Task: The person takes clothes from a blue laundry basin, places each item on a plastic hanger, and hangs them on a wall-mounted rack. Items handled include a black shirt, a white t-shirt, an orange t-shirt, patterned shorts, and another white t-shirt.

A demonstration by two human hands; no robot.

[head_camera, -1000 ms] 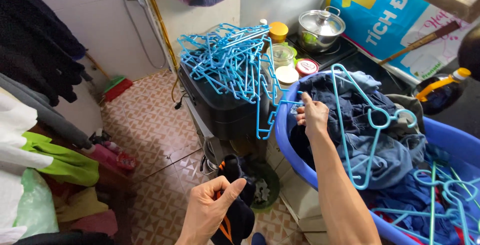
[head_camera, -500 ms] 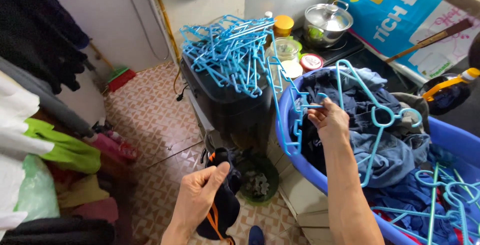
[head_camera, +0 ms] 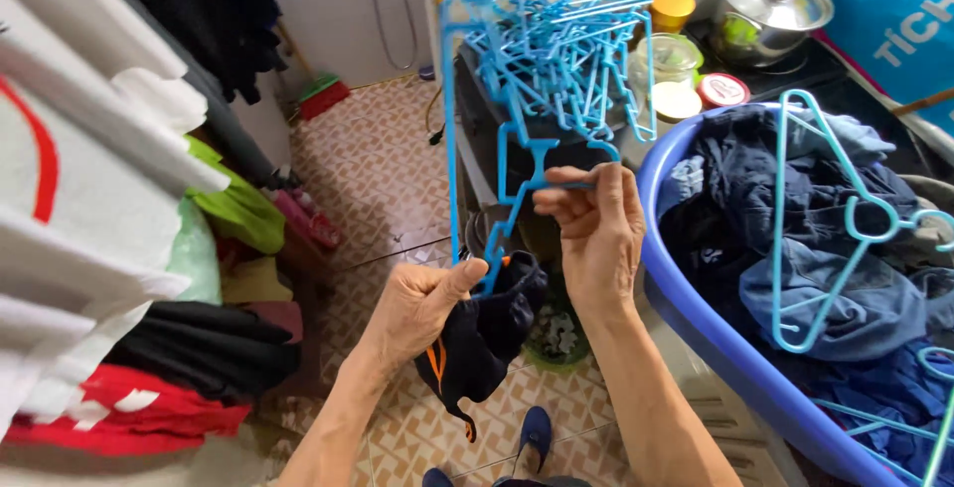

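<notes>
My right hand (head_camera: 594,229) pinches the middle of a blue plastic hanger (head_camera: 479,139), held upright in front of me. My left hand (head_camera: 422,306) grips a small black garment with orange trim (head_camera: 479,341) and touches the hanger's lower end. Behind the hanger, a heap of blue hangers (head_camera: 566,45) lies on a dark box. To the right, a blue plastic tub (head_camera: 696,318) holds dark blue clothes (head_camera: 805,239), with a lighter teal hanger (head_camera: 830,219) on top.
Folded and hung clothes (head_camera: 129,248) crowd the left side. A steel pot with lid (head_camera: 770,10) and several jars (head_camera: 681,50) stand on a dark counter behind the tub. Patterned floor tiles (head_camera: 373,164) run between; my blue shoe (head_camera: 535,432) shows below.
My right hand has pulled one blue hanger off the heap and brought it toward me. My left hand, holding the black garment, has risen to meet the hanger's lower end.
</notes>
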